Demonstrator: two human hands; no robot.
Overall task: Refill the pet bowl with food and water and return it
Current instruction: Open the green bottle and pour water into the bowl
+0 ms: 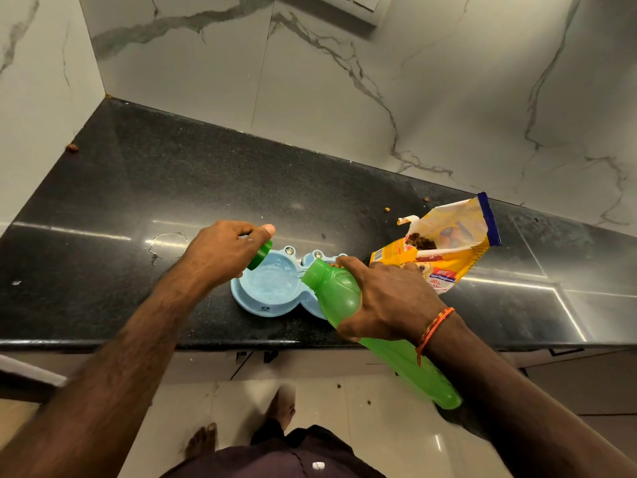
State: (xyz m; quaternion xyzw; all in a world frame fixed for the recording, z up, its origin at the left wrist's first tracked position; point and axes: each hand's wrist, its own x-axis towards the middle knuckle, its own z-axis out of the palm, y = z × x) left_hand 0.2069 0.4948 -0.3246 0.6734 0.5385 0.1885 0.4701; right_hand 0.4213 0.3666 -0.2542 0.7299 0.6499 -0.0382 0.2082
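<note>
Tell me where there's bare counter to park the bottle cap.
Widest bare counter lies left of and behind the blue double pet bowl, though a small puddle sits left of the left hand. Right is crowded: open pet food bag, scattered kibble.

A light blue double pet bowl (272, 298) sits on the black counter near its front edge. Its left well holds water; the right well, mostly hidden, shows some brown kibble. A green bottle (348, 305) is tipped over it, mouth toward the left well, pouring. A green cap (260, 255) is off the bottle. An open yellow food bag (451, 250) lies just right of the bowl
</note>
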